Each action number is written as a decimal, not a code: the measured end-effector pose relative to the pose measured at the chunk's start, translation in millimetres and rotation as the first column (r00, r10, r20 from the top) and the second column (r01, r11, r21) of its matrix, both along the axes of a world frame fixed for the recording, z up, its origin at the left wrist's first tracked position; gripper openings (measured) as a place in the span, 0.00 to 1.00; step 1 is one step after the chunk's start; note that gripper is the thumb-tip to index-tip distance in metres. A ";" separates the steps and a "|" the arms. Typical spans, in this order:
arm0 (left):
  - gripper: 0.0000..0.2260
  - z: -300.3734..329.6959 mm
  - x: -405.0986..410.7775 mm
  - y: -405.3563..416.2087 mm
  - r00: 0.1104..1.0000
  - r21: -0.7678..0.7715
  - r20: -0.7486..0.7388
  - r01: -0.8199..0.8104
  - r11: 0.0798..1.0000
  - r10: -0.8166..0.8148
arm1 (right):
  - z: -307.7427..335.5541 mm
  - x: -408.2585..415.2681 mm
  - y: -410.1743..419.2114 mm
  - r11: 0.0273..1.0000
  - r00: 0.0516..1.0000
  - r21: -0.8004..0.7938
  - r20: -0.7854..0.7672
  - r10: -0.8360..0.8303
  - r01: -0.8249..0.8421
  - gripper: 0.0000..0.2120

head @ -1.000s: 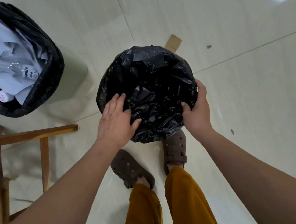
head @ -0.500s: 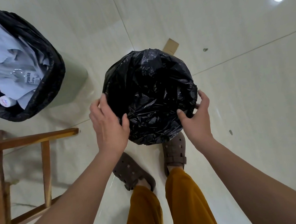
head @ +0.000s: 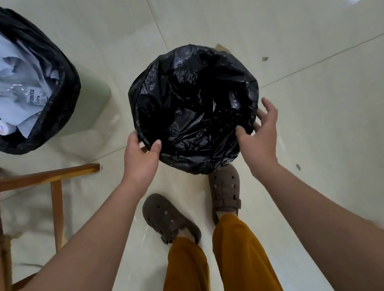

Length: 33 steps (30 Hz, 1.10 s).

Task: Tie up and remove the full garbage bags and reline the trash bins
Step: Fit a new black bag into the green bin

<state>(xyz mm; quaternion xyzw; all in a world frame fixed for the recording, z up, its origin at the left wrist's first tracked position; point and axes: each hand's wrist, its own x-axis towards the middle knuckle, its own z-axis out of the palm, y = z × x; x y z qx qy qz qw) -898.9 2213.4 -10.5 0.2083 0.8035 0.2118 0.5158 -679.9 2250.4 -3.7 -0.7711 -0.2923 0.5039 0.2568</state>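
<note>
A small bin lined with a crumpled black garbage bag [head: 194,107] stands on the floor just in front of my feet; the bag is folded over its rim and the bin itself is hidden. My left hand [head: 140,158] grips the bag's near-left rim, thumb inside and fingers outside. My right hand [head: 258,133] pinches the near-right rim with its thumb, the fingers spread loosely outside. At the top left a second, larger bin [head: 91,101] holds a black bag [head: 60,71] stuffed with paper and a clear bottle.
A wooden chair frame [head: 35,178] stands at the left, close to my left arm. A piece of cardboard [head: 222,47] peeks out behind the small bin. My brown clogs [head: 165,217] touch the bin's near side. Pale tiled floor [head: 312,109] stretches to the right.
Both hands slid from the top of the bag down to its near rim. The left hand went from lying flat on the plastic to gripping the edge; the bag's mouth now lies wider open.
</note>
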 end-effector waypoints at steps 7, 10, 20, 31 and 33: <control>0.22 8.1 -7.2 23.4 0.985 0.109 -0.161 0.075 0.991 -0.057 | 7.2 -24.2 -26.2 0.981 0.999 -0.193 -0.051 -0.015 0.005 0.36; 0.09 7.2 -14.9 27.4 0.999 0.015 -0.044 0.020 1.000 -0.020 | 4.4 -16.9 -18.8 0.974 0.999 -0.223 -0.038 -0.039 0.029 0.36; 0.25 21.6 -6.0 56.1 0.923 0.065 -0.324 0.241 0.968 -0.208 | 22.3 6.0 13.3 0.976 0.984 -0.173 0.139 -0.111 0.135 0.34; 0.27 2.6 10.7 109.5 0.958 0.116 -0.130 0.269 0.956 -0.254 | 1.6 16.8 12.2 0.980 0.994 -0.198 -0.112 -0.012 -0.011 0.37; 0.28 -2.5 10.5 106.1 0.983 0.054 -0.024 0.184 0.982 -0.182 | -2.1 22.9 15.2 0.981 0.994 -0.187 -0.100 0.039 -0.057 0.36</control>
